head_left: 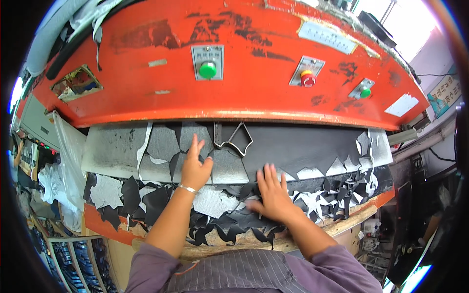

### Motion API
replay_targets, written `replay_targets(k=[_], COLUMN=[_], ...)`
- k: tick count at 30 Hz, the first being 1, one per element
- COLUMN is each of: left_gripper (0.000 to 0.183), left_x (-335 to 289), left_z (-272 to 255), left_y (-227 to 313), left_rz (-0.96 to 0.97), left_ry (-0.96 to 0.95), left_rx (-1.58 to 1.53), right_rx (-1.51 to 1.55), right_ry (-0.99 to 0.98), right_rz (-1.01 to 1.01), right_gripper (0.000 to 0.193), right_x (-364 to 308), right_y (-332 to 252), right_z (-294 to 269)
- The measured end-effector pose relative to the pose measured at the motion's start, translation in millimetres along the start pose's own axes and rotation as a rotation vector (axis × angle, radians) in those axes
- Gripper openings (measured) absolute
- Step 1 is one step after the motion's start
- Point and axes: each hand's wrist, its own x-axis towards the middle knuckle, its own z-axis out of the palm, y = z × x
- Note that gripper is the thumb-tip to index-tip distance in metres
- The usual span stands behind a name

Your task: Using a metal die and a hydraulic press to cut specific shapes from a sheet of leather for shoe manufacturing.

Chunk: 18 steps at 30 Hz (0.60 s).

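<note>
Black leather sheet (303, 146), jagged cutouts; both hands (195, 168) flat.

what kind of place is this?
Likely a leather or shoe-parts cutting workshop: a worn red press with push buttons, a steel cutting die on black sheet material, and punched-out offcuts under both hands.

Both hands (195, 168) flat on black sheet (303, 146)

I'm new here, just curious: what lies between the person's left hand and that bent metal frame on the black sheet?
In the head view, only flat black sheet lies between the left hand and the metal frame; nothing else sits there.
</note>
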Motion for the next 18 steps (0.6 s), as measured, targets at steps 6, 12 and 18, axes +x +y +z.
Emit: replay_targets(k=[6,12,18], left_gripper=[0.01,0.022,0.029], left_x=[4.4,3.2,-98.9], left_z=[-25.7,-36.9,-53.1], left_y=[108.6,168.6,121.5], left_rz=[0.667,1.028,0.631], left_ry=[0.292,0.417,0.078], left_rx=[-0.062,0.367,0.241], right_rx=[0.464,0.113,0.278], right_ry=[1.035,1.708,1.372], right_rz=[-0.049,0.385,0.057], right_gripper=[0.053,0.067,0.054], right_x=[-11.0,31.9,-36.3], right_y=[122.8,160.4,123.0], right_z=[-118.5,-219.4,-125.9])
